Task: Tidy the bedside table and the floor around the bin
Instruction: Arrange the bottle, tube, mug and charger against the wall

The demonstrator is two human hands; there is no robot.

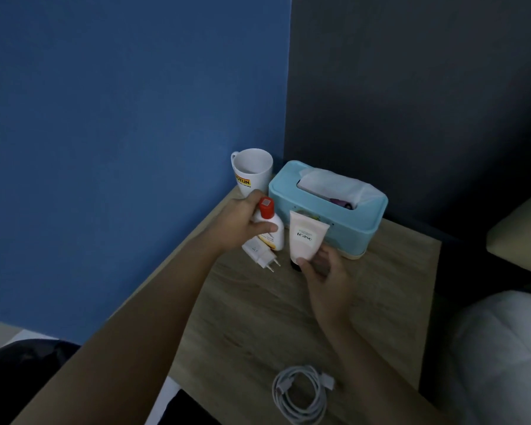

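On the wooden bedside table (pixel 380 302), my left hand (pixel 239 225) grips a white bottle with a red cap (pixel 269 223), held upright near the back left. My right hand (pixel 322 271) holds a pale cream tube (pixel 305 237) standing on its dark cap in front of the blue tissue box (pixel 328 210). A white plug adapter (pixel 262 253) lies flat just under the bottle, prongs pointing toward me. A coiled white cable (pixel 301 394) rests near the table's front edge. No bin is in view.
A white mug (pixel 252 171) stands in the back corner against the blue wall. The dark wall runs behind the tissue box. Bedding (pixel 497 348) lies to the right of the table. Dark floor objects sit at lower left.
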